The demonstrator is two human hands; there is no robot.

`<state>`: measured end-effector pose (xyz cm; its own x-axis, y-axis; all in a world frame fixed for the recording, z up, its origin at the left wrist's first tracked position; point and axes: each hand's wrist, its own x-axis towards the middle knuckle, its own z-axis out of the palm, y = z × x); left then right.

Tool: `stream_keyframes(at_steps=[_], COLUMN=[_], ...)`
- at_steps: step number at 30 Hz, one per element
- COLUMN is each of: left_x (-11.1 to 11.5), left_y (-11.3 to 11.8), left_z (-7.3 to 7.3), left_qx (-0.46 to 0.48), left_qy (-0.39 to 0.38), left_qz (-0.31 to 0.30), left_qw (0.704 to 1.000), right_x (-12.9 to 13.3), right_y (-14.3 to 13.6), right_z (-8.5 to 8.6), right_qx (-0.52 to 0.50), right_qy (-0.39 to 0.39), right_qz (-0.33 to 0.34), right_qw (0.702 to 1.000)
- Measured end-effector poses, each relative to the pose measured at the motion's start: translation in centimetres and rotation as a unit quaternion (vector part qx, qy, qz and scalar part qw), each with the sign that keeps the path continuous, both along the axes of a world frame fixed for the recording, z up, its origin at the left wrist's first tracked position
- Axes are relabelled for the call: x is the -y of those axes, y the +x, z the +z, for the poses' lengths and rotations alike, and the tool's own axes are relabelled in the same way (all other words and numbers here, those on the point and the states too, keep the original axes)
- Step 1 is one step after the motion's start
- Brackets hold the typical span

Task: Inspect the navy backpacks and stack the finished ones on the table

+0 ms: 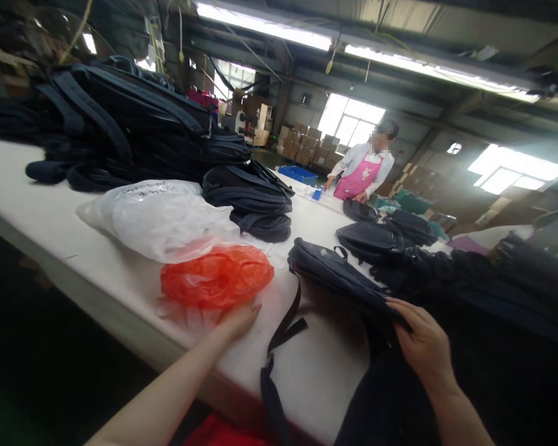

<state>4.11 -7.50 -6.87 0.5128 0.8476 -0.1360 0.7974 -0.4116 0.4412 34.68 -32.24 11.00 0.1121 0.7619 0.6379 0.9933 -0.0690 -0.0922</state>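
Note:
My right hand [421,337] grips the near edge of a dark navy backpack [337,269], thumb and fingers closed on it. The bag lies tilted on the white table [325,359], and a loose black strap [286,328] trails from it toward the table's front edge. My left hand [242,319] is at the lower side of an orange-red plastic bag [218,275]; most of its fingers are hidden by the bag or blurred. Behind the orange bag rests a white plastic bag [162,217] with dark writing on it.
Dark backpacks [139,111] are piled at the back left, with a smaller stack [255,198] beside the white bag. More dark bags [483,279] cover the right side. Across the table stands a person in a pink apron [360,176], near a blue crate [297,174].

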Motion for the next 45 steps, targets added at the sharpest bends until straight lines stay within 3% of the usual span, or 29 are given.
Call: stream_keyframes(at_steps=[2,4,8,12,15,18,22,26,29,31,34,36,39,42,45], left_x=[0.2,0.3,1.0,3.2,4.7,5.8,7.3,9.1,11.0,12.6,14.6,15.1,14.8,14.3,14.3], left_y=[-0.1,-0.3,-0.1,1.7,4.9,9.2,14.3,16.5,16.7,16.5,16.3,16.2,16.2,16.4,16.7], left_z=[-0.4,-0.6,0.5,4.6,8.4,10.7,10.5,9.8,10.3,10.7,10.3,9.2,7.0,5.4,4.9], left_qx=[0.025,0.071,0.137,0.233,0.292,0.247,0.146,0.094,0.086,0.087,0.109,0.119,0.128,0.166,0.181], left_qy=[0.021,0.045,0.055,0.119,0.165,0.158,0.153,0.150,0.082,0.018,-0.119,-0.211,-0.351,-0.506,-0.573], left_qz=[0.002,-0.003,-0.034,-0.093,-0.214,-0.358,-0.482,-0.514,-0.504,-0.497,-0.496,-0.488,-0.454,-0.392,-0.360], left_qw=[0.999,0.996,0.988,0.961,0.917,0.886,0.850,0.839,0.856,0.863,0.854,0.838,0.809,0.750,0.714], right_x=[1.1,2.7,6.3,10.1,12.2,13.3,14.4,14.9,13.7,12.1,9.6,8.5,8.5,9.6,10.6], right_y=[1.1,2.4,5.3,6.5,6.0,5.3,5.5,3.5,-1.5,-5.6,-10.2,-11.5,-11.9,-12.1,-12.4], right_z=[2.0,2.6,0.4,-1.6,-1.1,-0.1,-0.1,-0.5,-0.2,-0.4,-2.0,-3.8,-6.2,-7.4,-7.5], right_qx=[-0.011,-0.027,-0.031,-0.005,-0.006,-0.002,0.005,0.033,0.052,0.023,-0.034,-0.055,-0.074,-0.123,-0.164], right_qy=[-0.003,-0.030,-0.076,-0.091,-0.085,-0.077,-0.084,-0.068,0.025,0.043,-0.074,-0.155,-0.208,-0.221,-0.181], right_qz=[0.004,0.009,-0.019,-0.056,-0.083,-0.113,-0.154,-0.210,-0.253,-0.199,-0.120,-0.138,-0.182,-0.191,-0.197], right_qw=[1.000,0.999,0.996,0.994,0.993,0.991,0.984,0.975,0.966,0.979,0.989,0.977,0.958,0.948,0.949])
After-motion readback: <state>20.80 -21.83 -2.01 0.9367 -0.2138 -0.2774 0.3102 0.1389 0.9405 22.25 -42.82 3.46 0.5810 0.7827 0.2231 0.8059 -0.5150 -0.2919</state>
